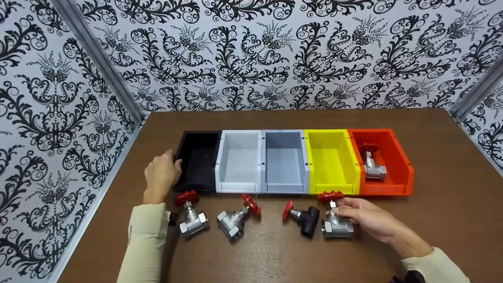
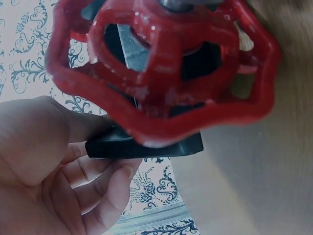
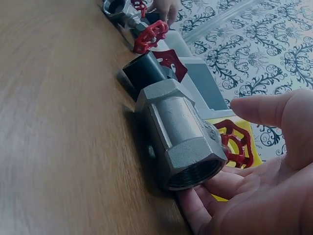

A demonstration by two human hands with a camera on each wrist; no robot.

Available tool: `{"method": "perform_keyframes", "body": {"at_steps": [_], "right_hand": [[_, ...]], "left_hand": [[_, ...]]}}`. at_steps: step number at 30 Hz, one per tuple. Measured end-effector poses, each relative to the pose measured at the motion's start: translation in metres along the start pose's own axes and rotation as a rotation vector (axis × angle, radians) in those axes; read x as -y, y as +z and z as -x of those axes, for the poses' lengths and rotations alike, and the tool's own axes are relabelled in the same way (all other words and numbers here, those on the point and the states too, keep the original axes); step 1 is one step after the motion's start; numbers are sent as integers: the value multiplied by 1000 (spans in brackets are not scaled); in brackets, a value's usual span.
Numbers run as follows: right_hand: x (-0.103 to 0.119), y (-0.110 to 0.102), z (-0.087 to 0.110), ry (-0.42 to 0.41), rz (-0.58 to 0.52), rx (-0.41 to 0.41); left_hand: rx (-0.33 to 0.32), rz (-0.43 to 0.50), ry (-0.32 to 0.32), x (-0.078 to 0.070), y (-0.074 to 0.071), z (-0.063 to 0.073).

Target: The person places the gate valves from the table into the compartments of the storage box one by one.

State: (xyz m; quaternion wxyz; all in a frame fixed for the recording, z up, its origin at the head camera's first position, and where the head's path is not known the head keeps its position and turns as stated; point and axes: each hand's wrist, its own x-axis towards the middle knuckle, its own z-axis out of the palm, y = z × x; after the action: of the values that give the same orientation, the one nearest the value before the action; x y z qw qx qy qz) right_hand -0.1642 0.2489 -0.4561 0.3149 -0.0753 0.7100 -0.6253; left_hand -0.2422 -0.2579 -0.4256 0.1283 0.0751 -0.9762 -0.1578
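Note:
At the left end of the bin row, my left hand (image 1: 162, 173) grips the side wall of the black bin (image 1: 198, 161), thumb and fingers on opposite sides. Just below it lies a metal valve (image 1: 193, 222); its red handwheel (image 2: 161, 73) fills much of the left wrist view. My right hand (image 1: 371, 220) is at another metal valve (image 1: 337, 226), which rests on the table. In the right wrist view its fingers (image 3: 222, 186) reach behind and beneath the valve body, while the straight thumb stands apart from it.
White (image 1: 240, 161), grey (image 1: 285, 161), yellow (image 1: 330, 161) and red bins (image 1: 399, 165) continue the row. One metal valve (image 1: 375, 169) lies inside the red bin. A third metal valve (image 1: 232, 223) and a black tee-shaped valve (image 1: 309, 222) lie before the bins. Patterned walls (image 1: 271, 59) surround the table.

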Motion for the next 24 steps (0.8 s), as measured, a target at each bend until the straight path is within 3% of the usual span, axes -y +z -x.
{"method": "perform_keyframes", "body": {"at_steps": [12,24], "right_hand": [[0,1,-1,-4,90,-13],[-1,5,-2,-14,114,-51]], "left_hand": [[24,-10,-8,1,-1,-1],[31,-20,-3,1,-1,-1]]}}
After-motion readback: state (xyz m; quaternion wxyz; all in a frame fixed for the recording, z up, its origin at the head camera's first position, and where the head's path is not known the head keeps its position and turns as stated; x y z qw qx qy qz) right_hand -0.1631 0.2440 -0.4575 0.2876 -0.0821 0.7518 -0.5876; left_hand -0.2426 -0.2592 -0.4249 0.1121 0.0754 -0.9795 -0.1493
